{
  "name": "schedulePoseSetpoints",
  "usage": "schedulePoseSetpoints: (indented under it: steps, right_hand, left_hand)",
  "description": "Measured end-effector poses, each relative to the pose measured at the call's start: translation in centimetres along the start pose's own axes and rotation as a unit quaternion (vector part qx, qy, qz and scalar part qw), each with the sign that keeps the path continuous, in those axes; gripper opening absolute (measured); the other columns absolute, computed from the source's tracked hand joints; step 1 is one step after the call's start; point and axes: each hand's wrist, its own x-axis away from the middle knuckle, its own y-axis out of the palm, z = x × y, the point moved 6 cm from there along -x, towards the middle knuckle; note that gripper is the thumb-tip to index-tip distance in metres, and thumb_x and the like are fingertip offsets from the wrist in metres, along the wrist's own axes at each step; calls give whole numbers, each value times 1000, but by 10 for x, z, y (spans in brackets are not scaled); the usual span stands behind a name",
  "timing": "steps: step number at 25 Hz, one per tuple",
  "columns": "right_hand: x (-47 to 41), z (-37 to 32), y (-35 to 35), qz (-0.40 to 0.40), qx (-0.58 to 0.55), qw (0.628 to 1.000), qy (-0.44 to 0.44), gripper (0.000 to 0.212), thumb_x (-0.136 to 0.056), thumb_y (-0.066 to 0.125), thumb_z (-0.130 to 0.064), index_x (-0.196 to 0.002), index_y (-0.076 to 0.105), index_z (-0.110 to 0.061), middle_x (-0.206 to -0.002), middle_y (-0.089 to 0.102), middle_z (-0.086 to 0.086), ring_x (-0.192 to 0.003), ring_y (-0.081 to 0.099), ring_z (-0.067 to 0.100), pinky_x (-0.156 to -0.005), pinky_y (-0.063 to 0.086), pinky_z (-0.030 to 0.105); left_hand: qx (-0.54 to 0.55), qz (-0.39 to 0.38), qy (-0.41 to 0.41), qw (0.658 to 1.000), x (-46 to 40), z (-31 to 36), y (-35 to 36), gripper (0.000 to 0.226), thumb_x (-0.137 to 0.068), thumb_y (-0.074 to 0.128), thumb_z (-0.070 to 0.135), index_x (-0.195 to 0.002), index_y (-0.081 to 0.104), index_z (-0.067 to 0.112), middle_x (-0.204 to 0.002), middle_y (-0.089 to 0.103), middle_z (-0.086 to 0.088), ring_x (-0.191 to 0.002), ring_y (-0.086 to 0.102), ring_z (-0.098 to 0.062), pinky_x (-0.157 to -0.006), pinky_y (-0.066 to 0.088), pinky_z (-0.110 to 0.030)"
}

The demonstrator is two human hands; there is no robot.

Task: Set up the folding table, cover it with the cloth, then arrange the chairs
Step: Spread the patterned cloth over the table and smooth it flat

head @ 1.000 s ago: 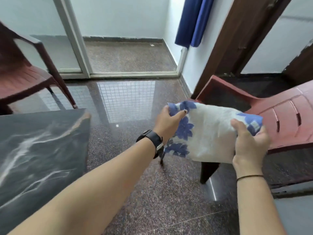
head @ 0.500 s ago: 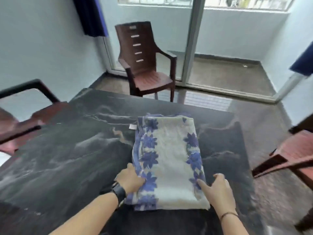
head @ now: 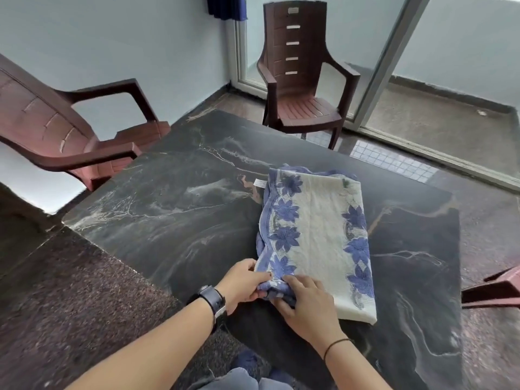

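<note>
Here, left hand (head: 242,283) and right hand (head: 306,304) each pinch folded cloth (head: 315,237) corner, grip closed, on table (head: 168,209).

Soft, even daylight enters through the glass door (head: 455,60) at the upper right, throwing a pale grid reflection on the polished floor (head: 394,161) and a dull sheen on the dark counter (head: 174,209), while wide-angle distortion bends the edges and the lower left is blurred.
</note>
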Motion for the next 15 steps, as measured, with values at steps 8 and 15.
schedulePoseSetpoints:
  steps: [8, 15]
  right_hand:
    - [-21, 26, -30, -70, -318, 944, 50, 12, -84, 64, -43, -85, 74, -35, -79, 74, -12, -76, 65, -1, -68, 46, 16]
    - [-36, 98, -62, 82, -649, 724, 221, 28, -82, 68, -40, -74, 63, -13, -63, 58, 0, -53, 47, 17, -51, 34, 25]
  left_hand:
    - [103, -17, 96, 990, 9, 13, 43, 31, -97, 46, 42, -93, 66, 18, -85, 68, 0, -74, 61, -10, -70, 48, -20]
    - [-260, 155, 210, 930, 9, 21, 26, 29, -70, 80, 28, -91, 60, 28, -62, 58, 7, -59, 54, -2, -64, 45, -19]
